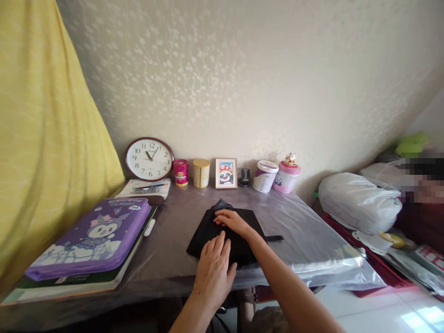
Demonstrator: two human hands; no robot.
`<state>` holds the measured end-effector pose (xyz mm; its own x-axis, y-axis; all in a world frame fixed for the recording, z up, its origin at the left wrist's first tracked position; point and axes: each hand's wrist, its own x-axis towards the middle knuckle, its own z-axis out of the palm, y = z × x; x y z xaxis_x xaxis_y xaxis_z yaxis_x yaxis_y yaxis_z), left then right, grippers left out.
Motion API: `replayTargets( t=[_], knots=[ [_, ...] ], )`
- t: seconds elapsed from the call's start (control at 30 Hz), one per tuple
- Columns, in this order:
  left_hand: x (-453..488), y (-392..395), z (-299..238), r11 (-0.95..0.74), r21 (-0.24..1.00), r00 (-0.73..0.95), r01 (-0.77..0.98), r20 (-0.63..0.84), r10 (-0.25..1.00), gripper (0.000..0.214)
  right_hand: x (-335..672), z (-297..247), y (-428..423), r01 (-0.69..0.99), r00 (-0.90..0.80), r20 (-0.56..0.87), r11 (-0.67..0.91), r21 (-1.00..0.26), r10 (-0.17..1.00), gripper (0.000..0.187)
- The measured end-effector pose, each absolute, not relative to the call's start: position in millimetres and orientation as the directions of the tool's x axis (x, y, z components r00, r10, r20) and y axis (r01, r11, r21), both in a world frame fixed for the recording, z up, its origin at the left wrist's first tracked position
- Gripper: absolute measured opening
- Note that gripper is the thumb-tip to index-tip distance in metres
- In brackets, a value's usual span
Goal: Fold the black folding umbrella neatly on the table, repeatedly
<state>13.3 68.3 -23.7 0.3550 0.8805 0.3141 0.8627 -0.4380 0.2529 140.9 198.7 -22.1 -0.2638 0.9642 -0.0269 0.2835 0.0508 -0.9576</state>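
Observation:
On the table (156,259) in front of me lies a black folded umbrella (248,252), its fabric spread in flat panels. A narrow strap (275,238) sticks out from its right side. My left hand (217,259) rests on the near part of the fabric, palm down, with fingers stretched out. Farther up, my right hand (232,219) reaches across and lies on the fabric near the bunched far end, its fingers extended and slightly bent. Neither hand is visibly gripping anything. The hands and forearms cover part of the umbrella.
A purple cartoon binder (93,236) lies on books at left, beside a white marker (149,227). Along the wall stand a clock (149,158), tins (201,173), a framed picture (225,173) and tubs (265,176). White bags (357,201) and another person are at right.

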Motion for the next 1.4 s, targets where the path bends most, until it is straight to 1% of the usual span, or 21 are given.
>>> replayTargets(
  t=[0.03, 0.1, 0.17, 0.23, 0.27, 0.33, 0.4, 0.47, 0.53, 0.67, 0.73, 0.77, 0.83, 0.9, 0.97, 1.03, 1.13, 1.17, 1.2, 1.27, 1.4],
  knots=[
    [15, 69, -31, -0.463, 0.243, 0.383, 0.852, 0.312, 0.870, 0.053, 141, -23, 199, 0.292, -0.279, -0.010, 0.075, -0.953, 0.960, 0.026],
    [18, 71, -46, -0.466, 0.240, 0.400, 0.852, 0.276, 0.874, 0.063, 142, -25, 197, 0.308, -0.307, 0.024, 0.123, -0.943, 0.952, 0.027],
    [19, 72, -55, -0.459, 0.244, 0.405, 0.854, 0.244, 0.881, 0.066, 143, -26, 195, 0.329, -0.332, 0.070, 0.185, -0.926, 0.941, 0.026],
    [19, 72, -58, -0.455, 0.242, 0.406, 0.857, 0.228, 0.885, 0.066, 145, -26, 192, 0.405, -0.345, 0.133, 0.275, -0.872, 0.929, 0.023],
    [19, 72, -58, -0.455, 0.240, 0.406, 0.858, 0.225, 0.885, 0.065, 146, -26, 191, 0.467, -0.345, 0.174, 0.330, -0.820, 0.922, 0.021],
    [20, 72, -57, -0.453, 0.238, 0.406, 0.859, 0.223, 0.886, 0.066, 150, -26, 191, 0.601, -0.353, 0.263, 0.433, -0.672, 0.898, 0.020],
    [20, 72, -57, -0.448, 0.239, 0.402, 0.862, 0.218, 0.890, 0.067, 154, -28, 195, 0.696, -0.367, 0.332, 0.493, -0.522, 0.869, 0.021],
    [21, 72, -58, -0.440, 0.238, 0.396, 0.866, 0.212, 0.894, 0.068, 157, -32, 202, 0.752, -0.371, 0.354, 0.502, -0.427, 0.858, 0.023],
    [22, 72, -61, -0.435, 0.238, 0.392, 0.868, 0.210, 0.896, 0.069, 158, -37, 212, 0.806, -0.337, 0.335, 0.453, -0.380, 0.880, 0.026],
    [22, 73, -63, -0.439, 0.251, 0.394, 0.863, 0.210, 0.895, 0.069, 157, -42, 224, 0.903, -0.174, 0.253, 0.257, -0.343, 0.952, 0.036],
    [22, 72, -62, -0.437, 0.259, 0.392, 0.861, 0.208, 0.896, 0.069, 154, -39, 223, 0.924, -0.110, 0.287, 0.204, -0.324, 0.952, 0.037],
    [22, 72, -62, -0.435, 0.262, 0.390, 0.861, 0.207, 0.897, 0.070, 153, -36, 221, 0.923, -0.111, 0.324, 0.218, -0.317, 0.940, 0.035],
    [22, 72, -60, -0.431, 0.269, 0.387, 0.861, 0.202, 0.900, 0.070, 149, -30, 215, 0.892, -0.204, 0.374, 0.330, -0.310, 0.905, 0.031],
    [22, 72, -59, -0.424, 0.272, 0.385, 0.864, 0.187, 0.904, 0.071, 145, -27, 209, 0.817, -0.379, 0.342, 0.484, -0.313, 0.860, 0.028],
    [22, 72, -57, -0.413, 0.271, 0.379, 0.870, 0.170, 0.910, 0.071, 141, -29, 208, 0.763, -0.501, 0.271, 0.567, -0.311, 0.822, 0.026],
    [22, 72, -57, -0.404, 0.269, 0.372, 0.875, 0.163, 0.914, 0.072, 139, -34, 211, 0.802, -0.468, 0.238, 0.522, -0.290, 0.851, 0.024],
    [22, 72, -59, -0.405, 0.273, 0.372, 0.872, 0.165, 0.913, 0.072, 136, -39, 217, 0.905, -0.268, 0.271, 0.338, -0.257, 0.924, 0.028],
    [23, 72, -60, -0.405, 0.274, 0.371, 0.872, 0.168, 0.913, 0.072, 135, -39, 219, 0.917, -0.239, 0.290, 0.314, -0.246, 0.927, 0.030],
    [23, 72, -60, -0.405, 0.276, 0.370, 0.872, 0.172, 0.913, 0.071, 135, -39, 219, 0.917, -0.246, 0.306, 0.323, -0.234, 0.920, 0.031],
    [23, 71, -60, -0.404, 0.280, 0.365, 0.871, 0.181, 0.913, 0.071, 132, -37, 217, 0.891, -0.333, 0.294, 0.401, -0.213, 0.896, 0.029],
    [22, 70, -53, -0.395, 0.300, 0.360, 0.868, 0.166, 0.918, 0.071, 124, -30, 206, 0.818, -0.505, 0.158, 0.529, -0.226, 0.848, 0.025]
  ],
)
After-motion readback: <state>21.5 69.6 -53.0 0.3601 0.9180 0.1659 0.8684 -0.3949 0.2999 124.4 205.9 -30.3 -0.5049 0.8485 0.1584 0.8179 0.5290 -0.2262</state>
